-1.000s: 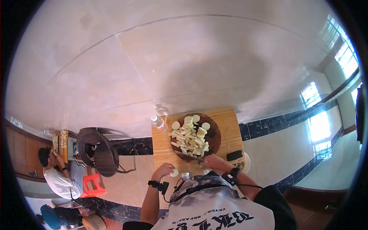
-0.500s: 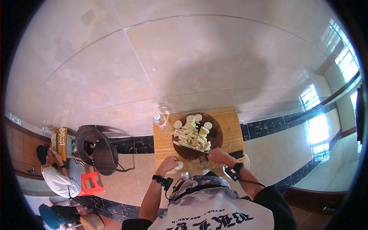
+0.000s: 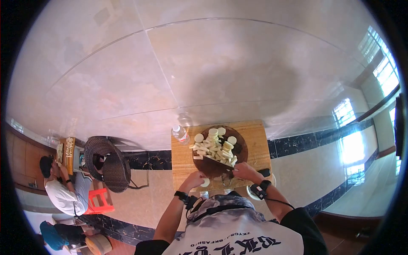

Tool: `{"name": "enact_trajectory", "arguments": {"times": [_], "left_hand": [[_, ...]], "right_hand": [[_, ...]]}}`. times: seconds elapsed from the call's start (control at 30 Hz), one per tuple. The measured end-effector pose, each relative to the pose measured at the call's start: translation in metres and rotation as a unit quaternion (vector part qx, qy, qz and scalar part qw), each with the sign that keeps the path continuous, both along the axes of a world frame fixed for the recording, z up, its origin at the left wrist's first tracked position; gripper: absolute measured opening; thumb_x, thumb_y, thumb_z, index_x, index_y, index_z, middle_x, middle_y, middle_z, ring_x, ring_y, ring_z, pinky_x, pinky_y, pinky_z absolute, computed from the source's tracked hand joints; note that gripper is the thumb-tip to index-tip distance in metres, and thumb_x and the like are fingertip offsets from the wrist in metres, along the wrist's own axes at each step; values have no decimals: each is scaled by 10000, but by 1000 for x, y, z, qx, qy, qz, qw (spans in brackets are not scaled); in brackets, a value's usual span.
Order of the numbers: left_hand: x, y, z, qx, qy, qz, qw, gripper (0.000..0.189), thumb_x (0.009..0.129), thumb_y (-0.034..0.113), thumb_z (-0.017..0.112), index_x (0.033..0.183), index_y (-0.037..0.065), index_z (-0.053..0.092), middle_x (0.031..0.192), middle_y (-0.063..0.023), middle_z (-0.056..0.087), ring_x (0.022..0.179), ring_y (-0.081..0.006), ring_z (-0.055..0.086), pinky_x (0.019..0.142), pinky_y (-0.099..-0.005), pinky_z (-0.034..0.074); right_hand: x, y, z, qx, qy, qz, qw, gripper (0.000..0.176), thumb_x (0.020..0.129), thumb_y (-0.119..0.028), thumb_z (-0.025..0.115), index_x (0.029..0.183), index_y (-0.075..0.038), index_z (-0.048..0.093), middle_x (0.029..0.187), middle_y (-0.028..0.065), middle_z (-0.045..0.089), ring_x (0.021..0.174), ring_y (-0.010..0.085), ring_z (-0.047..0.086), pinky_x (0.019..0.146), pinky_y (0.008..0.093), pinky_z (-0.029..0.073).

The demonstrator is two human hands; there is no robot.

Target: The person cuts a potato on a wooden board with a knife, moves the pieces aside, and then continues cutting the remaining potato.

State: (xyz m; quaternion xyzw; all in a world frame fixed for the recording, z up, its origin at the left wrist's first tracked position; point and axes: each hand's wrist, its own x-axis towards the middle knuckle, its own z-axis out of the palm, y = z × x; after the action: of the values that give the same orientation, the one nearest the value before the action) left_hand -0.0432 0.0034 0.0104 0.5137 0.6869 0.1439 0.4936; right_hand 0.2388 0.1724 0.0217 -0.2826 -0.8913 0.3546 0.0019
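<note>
My right hand (image 3: 246,171) is closed around the handle of a kitchen knife (image 3: 219,162). Its blade slants leftward across the round dark cutting board (image 3: 214,171), along the near side of a heap of pale cut sticks (image 3: 212,149). My left hand (image 3: 194,179) pinches a pale round slice (image 3: 205,182) by the board's near left edge. Thicker round pieces (image 3: 213,132) of the same pale food lie toward the far side of the board.
The board rests on a wooden table (image 3: 180,159) against a tiled wall. A clear plastic bottle (image 3: 182,135) stands at the table's far left. A dark object (image 3: 265,172) lies at the right edge. Farther left are a wicker chair (image 3: 114,172), a red stool (image 3: 100,202) and two people.
My left hand has moved right and slightly away from me, carrying the round slice closer to the board. My right hand with the knife has shifted slightly right.
</note>
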Motion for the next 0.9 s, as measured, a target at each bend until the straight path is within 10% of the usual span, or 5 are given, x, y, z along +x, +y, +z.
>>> {"name": "enact_trajectory", "arguments": {"times": [0.2, 0.6, 0.9], "left_hand": [[16, 16, -13, -5, -52, 127, 990, 338, 742, 90, 677, 1063, 0, 733, 906, -169, 738, 846, -287, 723, 736, -382, 581], [48, 40, -30, 38, -182, 268, 945, 205, 736, 68, 763, 889, -6, 650, 769, -140, 693, 660, -264, 718, 565, -372, 575], [45, 34, -26, 103, 112, 94, 984, 342, 684, 258, 830, 873, 23, 669, 745, -197, 650, 784, -401, 668, 708, -485, 530]], "right_hand": [[2, -9, -5, 5, -17, 75, 997, 339, 874, -312, 589, 827, 19, 646, 848, 260, 670, 818, 463, 656, 733, 548, 532], [10, -55, 56, -96, -15, -171, 980, 380, 904, -351, 620, 865, 27, 628, 812, 284, 647, 809, 486, 631, 719, 550, 492], [16, -90, 68, -103, 22, -233, 967, 360, 896, -339, 615, 826, 13, 638, 766, 277, 634, 764, 480, 630, 662, 540, 480]]}}
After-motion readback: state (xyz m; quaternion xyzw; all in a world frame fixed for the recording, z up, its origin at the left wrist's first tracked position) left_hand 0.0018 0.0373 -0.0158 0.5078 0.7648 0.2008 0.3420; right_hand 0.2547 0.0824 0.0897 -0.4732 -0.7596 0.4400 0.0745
